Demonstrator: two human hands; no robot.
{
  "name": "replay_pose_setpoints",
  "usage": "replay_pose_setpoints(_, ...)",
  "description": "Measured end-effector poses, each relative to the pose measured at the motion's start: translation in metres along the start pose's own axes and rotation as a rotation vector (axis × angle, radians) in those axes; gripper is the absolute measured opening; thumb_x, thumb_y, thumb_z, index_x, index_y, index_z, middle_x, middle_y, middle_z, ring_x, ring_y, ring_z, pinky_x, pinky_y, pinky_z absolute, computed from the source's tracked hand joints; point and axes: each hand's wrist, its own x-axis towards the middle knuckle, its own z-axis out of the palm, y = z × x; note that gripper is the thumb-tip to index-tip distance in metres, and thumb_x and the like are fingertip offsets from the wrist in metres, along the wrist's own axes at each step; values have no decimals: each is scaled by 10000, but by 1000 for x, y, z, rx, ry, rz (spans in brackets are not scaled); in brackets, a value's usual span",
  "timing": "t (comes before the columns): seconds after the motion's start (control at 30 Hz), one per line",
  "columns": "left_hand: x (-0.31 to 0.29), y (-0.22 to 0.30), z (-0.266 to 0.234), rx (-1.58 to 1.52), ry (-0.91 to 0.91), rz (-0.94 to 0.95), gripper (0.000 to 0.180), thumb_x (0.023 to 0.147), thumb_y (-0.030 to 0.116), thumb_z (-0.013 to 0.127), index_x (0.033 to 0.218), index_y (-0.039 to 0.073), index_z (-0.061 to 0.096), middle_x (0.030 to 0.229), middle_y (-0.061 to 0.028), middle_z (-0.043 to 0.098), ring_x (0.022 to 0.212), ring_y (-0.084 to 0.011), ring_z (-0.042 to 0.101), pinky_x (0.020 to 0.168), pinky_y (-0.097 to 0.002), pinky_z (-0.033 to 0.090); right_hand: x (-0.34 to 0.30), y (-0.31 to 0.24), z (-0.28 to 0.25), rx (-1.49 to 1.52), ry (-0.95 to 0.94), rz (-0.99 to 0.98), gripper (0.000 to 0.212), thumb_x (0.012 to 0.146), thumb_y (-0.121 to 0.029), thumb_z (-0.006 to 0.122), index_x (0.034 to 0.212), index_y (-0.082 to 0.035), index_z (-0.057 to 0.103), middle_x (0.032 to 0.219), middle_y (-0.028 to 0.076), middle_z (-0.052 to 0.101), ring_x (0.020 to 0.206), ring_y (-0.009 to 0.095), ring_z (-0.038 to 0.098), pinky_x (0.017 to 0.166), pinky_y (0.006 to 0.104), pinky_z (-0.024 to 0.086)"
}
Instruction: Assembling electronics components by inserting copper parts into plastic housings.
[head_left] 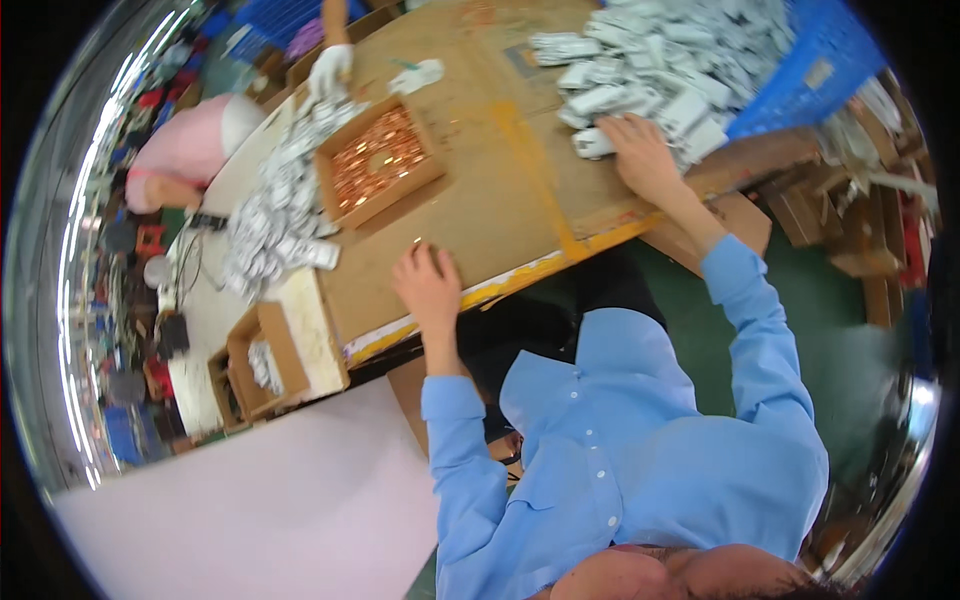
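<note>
Left hand (428, 285) over tabletop (475, 200) | right hand (637, 152) on white pieces (665, 65) (smooth, oblong)

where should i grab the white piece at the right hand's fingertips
Probably pinch the white piece by its left end, coming from the left: that end faces the bare tabletop at the heap's edge, while the right hand seems to cover its other end.

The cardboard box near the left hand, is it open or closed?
Open: the cardboard box has nothing covering it, and copper-coloured pieces show inside.
</note>
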Motion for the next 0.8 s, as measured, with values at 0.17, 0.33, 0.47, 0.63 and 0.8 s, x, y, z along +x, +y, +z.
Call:
replay_pose_setpoints(0.17, 0, 0, 2, -60, 1, -39, 343, 861, 298, 589, 1092, 45, 590, 1175, -121, 553, 1086, -323, 493, 902, -470, 391, 17, -15, -18, 150, 39, -13, 495, 703, -63, 658, 1187, -77, 552, 1132, 101, 593, 1125, 286, 510, 941, 411, 420)
replay_pose_setpoints(0.33, 0, -2, -6, -162, 7, 3, 391, 838, 316, 632, 1130, 61, 587, 1181, -115, 559, 1109, -317, 484, 937, -451, 381, 19, -80, -30, 726, -36, 56, 261, 787, -81, 651, 1041, -35, 611, 931, 146, 636, 840, 328, 604, 733, 380, 485)
replay_pose_setpoints(0.47, 6, 0, -12, -435, -75, 79, 353, 845, 290, 637, 1082, 29, 621, 1125, -126, 588, 1077, -317, 508, 937, -433, 390, 22, -154, -15, 1200, -330, 211, 180, 865, -134, 603, 987, -4, 628, 725, 133, 617, 644, 208, 581, 620, 336, 466)
replay_pose_setpoints(0.63, 14, -2, 2, -1177, 69, -308, 162, 891, 110, 603, 1010, 4, 637, 969, -70, 647, 912, -178, 594, 805, -292, 460, 32, -212, -12, 1272, -502, 218, 222, 869, -179, 619, 1004, -3, 627, 768, 108, 623, 681, 150, 565, 621, 320, 466)
replay_pose_setpoints(0.8, 10, -26, 11, -1377, 310, -591, 181, 946, 153, 554, 1014, -2, 617, 904, -34, 638, 819, -82, 564, 739, -239, 457, 58, -210, -7, 1148, -320, 160, 295, 838, -218, 674, 1039, -9, 621, 827, 105, 630, 723, 185, 597, 659, 319, 496)
